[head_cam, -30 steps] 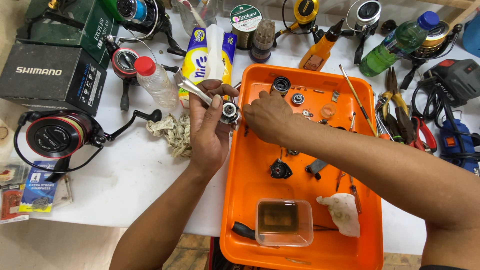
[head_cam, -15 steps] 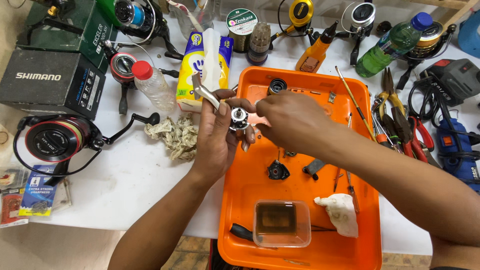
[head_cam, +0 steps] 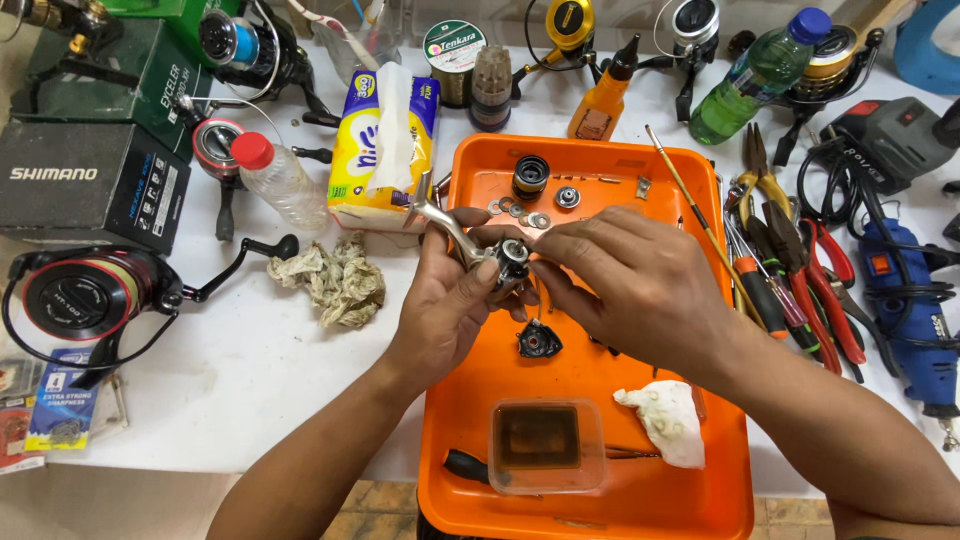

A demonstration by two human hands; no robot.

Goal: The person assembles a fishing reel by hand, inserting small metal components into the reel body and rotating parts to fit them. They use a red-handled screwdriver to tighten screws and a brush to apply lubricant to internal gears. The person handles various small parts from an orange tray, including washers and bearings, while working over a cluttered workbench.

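A small silver reel part [head_cam: 500, 255] with a slim metal arm is held in the left hand [head_cam: 445, 305] above the orange tray [head_cam: 600, 500], and its dark end is touched by the fingertips of the right hand [head_cam: 630, 280]. Washers [head_cam: 520, 213], a black spool [head_cam: 530, 175], a clear plastic box [head_cam: 545, 445] and a white rag [head_cam: 665, 420] are seen in the tray. A crumpled cloth [head_cam: 335, 280] and a red fishing reel [head_cam: 85, 295] are laid on the white desk [head_cam: 230, 390] to the left.

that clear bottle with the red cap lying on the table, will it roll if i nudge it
Probably: the clear bottle lies on its round side on the flat white table. It looks nearly empty, so likely light. The tissue pack beside it might stop it.
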